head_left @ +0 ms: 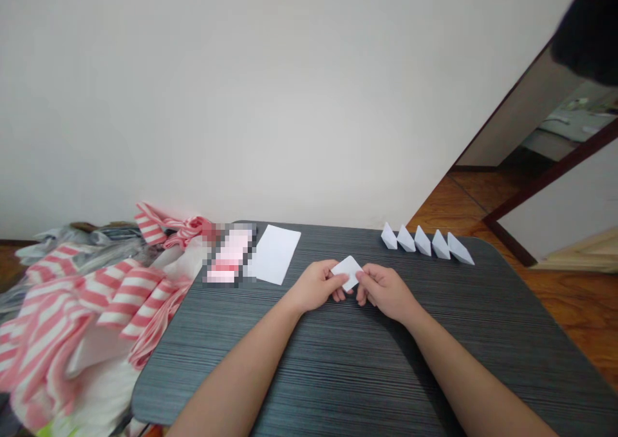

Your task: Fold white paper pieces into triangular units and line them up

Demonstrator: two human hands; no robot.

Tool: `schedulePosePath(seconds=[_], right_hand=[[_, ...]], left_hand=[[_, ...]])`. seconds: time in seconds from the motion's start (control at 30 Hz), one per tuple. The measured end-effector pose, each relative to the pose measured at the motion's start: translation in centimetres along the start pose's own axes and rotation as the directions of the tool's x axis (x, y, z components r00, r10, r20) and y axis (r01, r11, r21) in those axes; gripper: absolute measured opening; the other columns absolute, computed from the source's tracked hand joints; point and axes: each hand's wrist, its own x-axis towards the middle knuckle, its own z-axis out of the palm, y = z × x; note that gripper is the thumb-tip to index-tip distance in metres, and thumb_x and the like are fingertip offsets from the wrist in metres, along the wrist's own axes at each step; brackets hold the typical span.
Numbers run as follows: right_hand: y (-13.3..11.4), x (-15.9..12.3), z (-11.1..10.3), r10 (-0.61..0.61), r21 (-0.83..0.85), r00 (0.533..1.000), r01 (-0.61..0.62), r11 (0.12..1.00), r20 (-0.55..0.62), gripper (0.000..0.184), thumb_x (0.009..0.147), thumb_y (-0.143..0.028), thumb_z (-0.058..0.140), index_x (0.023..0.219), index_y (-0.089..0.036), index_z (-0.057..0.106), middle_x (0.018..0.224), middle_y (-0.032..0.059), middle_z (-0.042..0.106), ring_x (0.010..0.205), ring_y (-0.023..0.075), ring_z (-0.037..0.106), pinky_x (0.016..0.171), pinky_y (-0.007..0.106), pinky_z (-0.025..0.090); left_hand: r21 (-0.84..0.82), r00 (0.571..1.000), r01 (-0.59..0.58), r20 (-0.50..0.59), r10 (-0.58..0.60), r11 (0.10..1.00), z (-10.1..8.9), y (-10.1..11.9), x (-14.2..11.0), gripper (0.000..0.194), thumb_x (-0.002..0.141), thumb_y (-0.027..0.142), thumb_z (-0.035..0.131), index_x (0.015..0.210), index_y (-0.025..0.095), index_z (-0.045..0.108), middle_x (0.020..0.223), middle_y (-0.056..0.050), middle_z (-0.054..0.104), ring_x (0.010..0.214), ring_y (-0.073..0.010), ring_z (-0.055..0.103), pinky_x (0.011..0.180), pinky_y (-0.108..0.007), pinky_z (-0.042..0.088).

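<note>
A small folded piece of white paper [349, 271], shaped like a diamond, is held just above the dark table. My left hand [321, 286] pinches its left corner, thumb on top and fingers underneath. At the opposite corner, my right hand [383, 289] grips it between thumb and fingers. Several folded paper boats [423, 241] stand in a row at the table's back right, beyond my right hand. To the left of my hands lies a stack or sheet of plain white paper [277, 255].
The dark wood-grain table [338, 372] has rounded corners and backs onto a pale wall [309, 102]. A blurred-out pinkish object [230, 255] lies beside the white paper. Red-and-white striped cloth [116, 295] is heaped off the left edge. Wooden floor [449, 202] and a doorway appear at right.
</note>
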Motion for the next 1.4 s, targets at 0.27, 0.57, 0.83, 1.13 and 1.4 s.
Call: schedulePosePath(seconds=[0.27, 0.57, 0.83, 1.13, 1.4], right_hand=[[0.17, 0.13, 0.14, -0.001, 0.036, 1.0, 0.001, 0.999, 0.005, 0.028, 0.089, -0.036, 0.043, 0.07, -0.017, 0.053, 0.051, -0.0005, 0.062, 0.038, 0.0084, 0.05, 0.04, 0.019, 0.034], [0.01, 0.0, -0.22, -0.026, 0.01, 1.0, 0.026, 1.0, -0.017, 0.03, 0.09, -0.035, 0.042, 0.07, -0.017, 0.056, 0.05, -0.0002, 0.061, 0.039, 0.0082, 0.049, 0.041, 0.019, 0.035], [0.45, 0.02, -0.27, -0.023, -0.009, 0.999, 0.023, 1.0, -0.046, 0.032, 0.091, -0.036, 0.041, 0.067, -0.018, 0.054, 0.047, -0.0009, 0.059, 0.039, 0.0084, 0.047, 0.041, 0.02, 0.033], [0.06, -0.07, -0.42, -0.06, -0.023, 0.998, 0.06, 0.998, -0.008, 0.027, 0.09, -0.033, 0.042, 0.072, -0.018, 0.054, 0.05, -0.0019, 0.059, 0.043, 0.0097, 0.051, 0.047, 0.021, 0.039], [-0.36, -0.26, -0.1, -0.074, -0.09, 0.995, 0.08, 0.993, 0.069, 0.027, 0.089, -0.031, 0.043, 0.069, -0.018, 0.055, 0.051, -0.0014, 0.06, 0.046, 0.0104, 0.054, 0.05, 0.021, 0.042]], left_hand=[[0.001, 1.0, 0.02, 0.003, -0.02, 1.0, -0.29, -0.03, -0.06, 0.045, 0.085, 0.049, 0.04, 0.075, 0.01, 0.059, 0.06, -0.006, 0.063, 0.049, -0.011, 0.056, 0.051, -0.022, 0.045], [-0.062, 0.999, 0.034, 0.024, -0.033, 0.997, -0.41, -0.19, 0.05, 0.044, 0.085, 0.048, 0.041, 0.074, 0.009, 0.059, 0.06, -0.007, 0.063, 0.05, -0.0116, 0.056, 0.052, -0.023, 0.046], [-0.01, 0.999, 0.023, -0.024, -0.023, 1.0, -0.24, -0.31, 0.04, 0.037, 0.084, 0.046, 0.045, 0.076, 0.011, 0.056, 0.059, -0.005, 0.063, 0.048, -0.0106, 0.056, 0.049, -0.022, 0.045], [-0.019, 1.0, 0.006, 0.0, -0.006, 1.0, -0.38, -0.14, -0.04, 0.037, 0.084, 0.044, 0.046, 0.079, 0.009, 0.058, 0.063, -0.007, 0.063, 0.052, -0.0116, 0.057, 0.052, -0.023, 0.047], [0.096, 0.998, -0.001, -0.056, 0.007, 0.995, -0.18, -0.12, -0.2, 0.034, 0.083, 0.043, 0.047, 0.078, 0.011, 0.058, 0.063, -0.004, 0.061, 0.05, -0.0102, 0.055, 0.047, -0.02, 0.042]])
